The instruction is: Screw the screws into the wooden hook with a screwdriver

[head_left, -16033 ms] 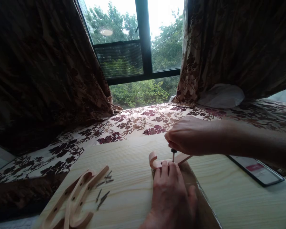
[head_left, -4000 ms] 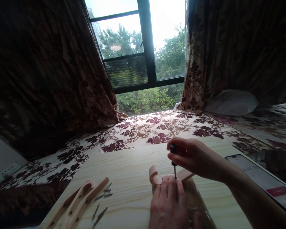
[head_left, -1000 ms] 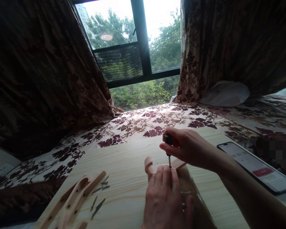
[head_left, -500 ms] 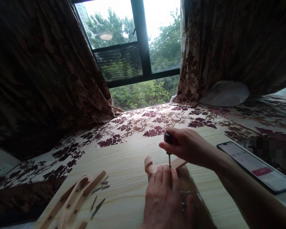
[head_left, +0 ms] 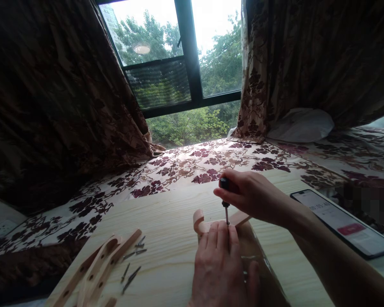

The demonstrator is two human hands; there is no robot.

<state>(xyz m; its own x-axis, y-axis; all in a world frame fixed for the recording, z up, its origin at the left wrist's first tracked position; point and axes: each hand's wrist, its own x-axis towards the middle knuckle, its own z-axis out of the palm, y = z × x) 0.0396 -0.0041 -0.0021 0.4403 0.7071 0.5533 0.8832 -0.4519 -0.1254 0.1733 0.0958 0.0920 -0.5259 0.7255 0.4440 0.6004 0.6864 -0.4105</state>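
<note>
My right hand (head_left: pixel 238 187) is closed around the dark handle of a screwdriver (head_left: pixel 224 184). Its metal shaft points down, nearly upright, and the tip meets a pale wooden piece with a curled end (head_left: pixel 199 221) beside my left fingers. Pressing down on that piece, my left hand (head_left: pixel 219 264) holds it against a brown, shiny-edged block or package (head_left: pixel 259 256), whose kind I cannot make out. The fingers partly cover the wooden piece, and any screw under the tip is too small to tell.
Several wooden pieces with holes (head_left: pixel 97 264) lie on the left of the pale wooden board (head_left: pixel 160 243), next to several loose screws (head_left: pixel 131 279). A phone showing a timer (head_left: pixel 342 224) rests at the right. Behind are a floral cloth (head_left: pixel 208 164), curtains and a window.
The screwdriver handle has shifted and tilted very slightly in my right hand. My left hand stays on the wooden piece, and the loose parts lie as before.
</note>
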